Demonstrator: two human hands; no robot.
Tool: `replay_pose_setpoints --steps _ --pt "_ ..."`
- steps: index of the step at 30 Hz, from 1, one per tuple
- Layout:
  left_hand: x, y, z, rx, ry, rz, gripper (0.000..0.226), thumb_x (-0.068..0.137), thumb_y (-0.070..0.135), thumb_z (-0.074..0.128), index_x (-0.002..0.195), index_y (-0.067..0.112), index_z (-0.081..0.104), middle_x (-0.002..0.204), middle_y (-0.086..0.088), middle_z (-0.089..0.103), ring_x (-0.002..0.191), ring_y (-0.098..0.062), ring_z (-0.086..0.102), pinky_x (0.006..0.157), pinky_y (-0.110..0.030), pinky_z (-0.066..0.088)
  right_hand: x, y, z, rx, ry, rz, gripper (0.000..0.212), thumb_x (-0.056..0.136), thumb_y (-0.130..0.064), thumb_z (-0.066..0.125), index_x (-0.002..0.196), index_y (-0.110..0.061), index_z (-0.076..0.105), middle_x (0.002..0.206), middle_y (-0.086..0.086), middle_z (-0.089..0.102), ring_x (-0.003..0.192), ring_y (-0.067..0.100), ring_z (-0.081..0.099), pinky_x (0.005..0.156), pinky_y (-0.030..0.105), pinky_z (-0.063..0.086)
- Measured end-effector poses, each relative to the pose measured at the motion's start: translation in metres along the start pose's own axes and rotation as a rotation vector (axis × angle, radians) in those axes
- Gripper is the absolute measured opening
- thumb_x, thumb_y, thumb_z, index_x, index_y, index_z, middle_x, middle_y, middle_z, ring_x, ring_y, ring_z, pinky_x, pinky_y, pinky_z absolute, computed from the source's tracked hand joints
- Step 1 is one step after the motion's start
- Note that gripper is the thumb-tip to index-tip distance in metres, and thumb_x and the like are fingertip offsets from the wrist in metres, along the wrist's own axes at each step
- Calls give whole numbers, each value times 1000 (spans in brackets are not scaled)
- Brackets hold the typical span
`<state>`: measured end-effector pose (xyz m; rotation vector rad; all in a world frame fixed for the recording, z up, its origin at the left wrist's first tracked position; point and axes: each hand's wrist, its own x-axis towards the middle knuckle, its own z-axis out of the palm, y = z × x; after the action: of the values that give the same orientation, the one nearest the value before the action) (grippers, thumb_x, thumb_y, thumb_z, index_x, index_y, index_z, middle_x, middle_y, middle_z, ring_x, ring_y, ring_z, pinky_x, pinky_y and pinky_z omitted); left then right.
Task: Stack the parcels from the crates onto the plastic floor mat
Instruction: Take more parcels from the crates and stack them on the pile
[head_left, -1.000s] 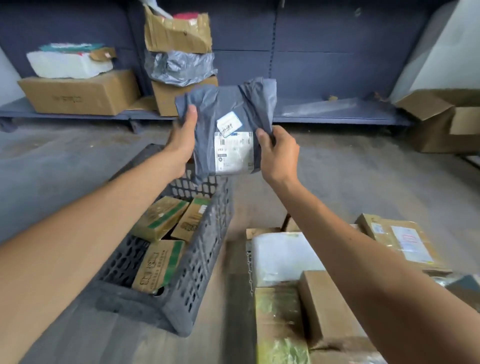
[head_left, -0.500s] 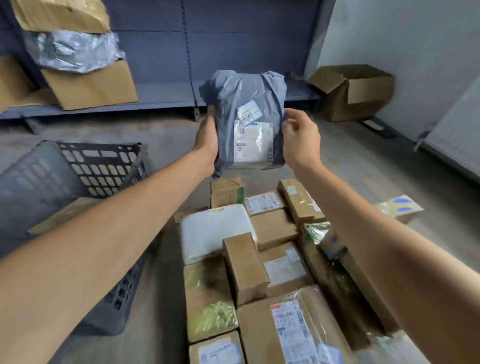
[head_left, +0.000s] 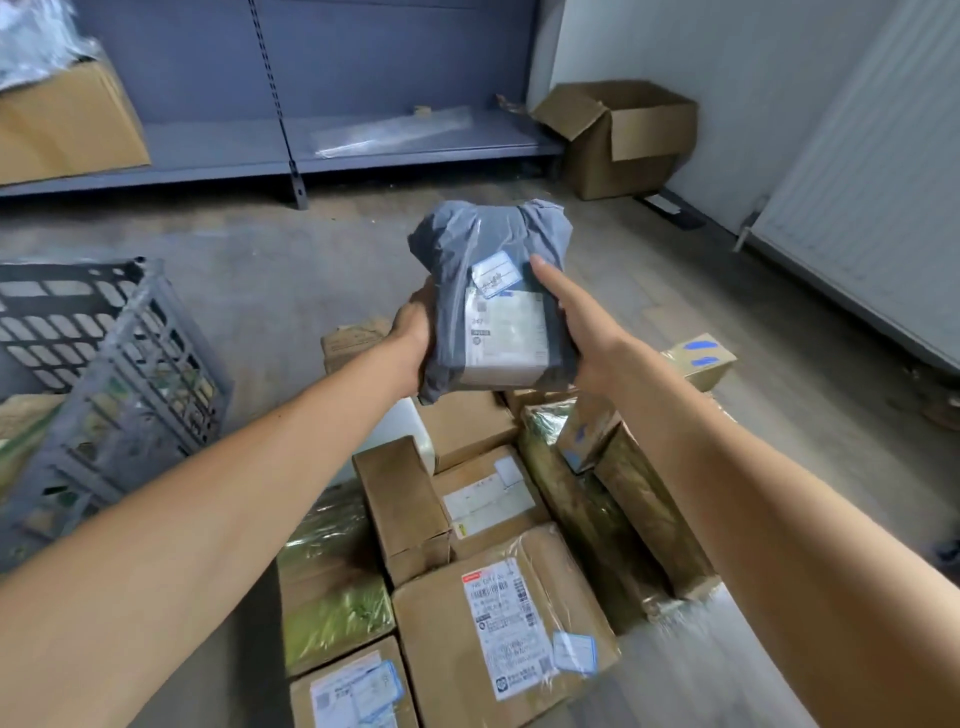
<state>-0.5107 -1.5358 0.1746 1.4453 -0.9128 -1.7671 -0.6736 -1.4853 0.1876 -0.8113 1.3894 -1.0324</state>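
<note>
Head view: the only camera; every entry below is read from it.
Grey parcel (head_left: 493, 296): soft poly-bag with a white label facing up; carried in the air above the far end of the mat, clear of the boxes beneath it.
Left hand (head_left: 415, 332): holds the bag's left edge, fingers going behind it out of sight; it seems to take the weight from that side.
Right hand (head_left: 576, 322): clasps the right edge, one straight digit laid on the labelled face, the rest hidden behind. Two hands suit a limp bag that would sag from one.
Plastic floor mat (head_left: 727, 639): clear sheet on the floor, its bare part showing at the near right corner.
Stacked parcels (head_left: 498, 623): brown and film-wrapped boxes packed edge to edge in rows on the mat, presumably so that later layers sit level.
Crate (head_left: 104, 374): grey, perforated, just off the mat's left edge and tilted; some cartons show through its wall.
Step in hand: placing, by my judgement. The bag probably goes on the boxes at the far end.
Risk: a soft bag may slide off an uneven top.
Surroundings: grey shelving (head_left: 363, 140) along the far wall; an open cardboard box (head_left: 623, 140) in the corner.
</note>
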Motion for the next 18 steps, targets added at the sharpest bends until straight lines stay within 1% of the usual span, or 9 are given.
replay_pose_setpoints --steps 2,4,6,8,10,12,15,17,18 --pt "-5 -5 7 60 -38 -46 41 102 51 41 78 21 57 88 -8 73 49 -14 57 40 -17 42 -1 9 -11 73 -33 28 52 86 -62 59 111 -17 69 106 8 75 94 26 72 84 40 56" --pt "-8 -10 7 91 -32 -92 41 104 46 39 75 20 52 74 -4 69 45 -13 51 35 -14 37 0 19 -15 54 -3 48 52 86 -62 60 111 -17 69 108 9 74 95 26 72 89 40 55" --pt "-4 -14 6 132 -7 -103 34 107 32 37 81 16 52 85 -3 64 59 -15 51 45 -18 40 3 27 -16 2 31 63 61 80 -66 64 117 -17 67 109 8 74 98 26 72 92 41 55" --pt "13 -22 -1 303 131 66 19 102 18 43 95 12 59 103 -11 67 76 -23 55 60 -24 40 6 34 -18 -11 110 90 86 63 -73 74 126 -17 58 116 6 71 98 25 72 92 43 55" --pt "32 -27 -10 457 387 249 20 96 14 49 104 12 68 111 -12 67 94 -29 62 70 -28 43 6 40 -18 -4 221 58 100 55 -72 79 130 -15 46 119 5 67 98 24 70 90 44 56" --pt "33 -21 -12 473 526 414 26 94 13 51 111 16 69 118 -7 65 104 -26 63 80 -27 46 8 43 -16 -12 301 65 114 47 -72 79 136 -15 38 121 4 62 103 25 67 91 46 56" --pt "27 -14 -1 575 407 559 19 93 17 52 98 18 71 108 -3 69 97 -22 63 75 -25 44 11 45 -4 -83 355 88 125 41 -76 74 143 -18 32 130 5 56 113 29 59 95 48 51" --pt "23 -16 9 668 220 523 18 94 30 55 95 17 69 102 -3 69 94 -22 61 75 -27 44 11 45 3 -124 387 72 122 42 -76 73 144 -19 35 133 6 55 116 30 57 97 48 50" --pt "22 -17 11 702 158 497 21 94 38 56 98 20 66 106 -5 67 98 -23 60 81 -30 47 13 46 4 -132 402 65 123 41 -76 74 144 -21 36 134 6 54 117 30 56 97 48 50"
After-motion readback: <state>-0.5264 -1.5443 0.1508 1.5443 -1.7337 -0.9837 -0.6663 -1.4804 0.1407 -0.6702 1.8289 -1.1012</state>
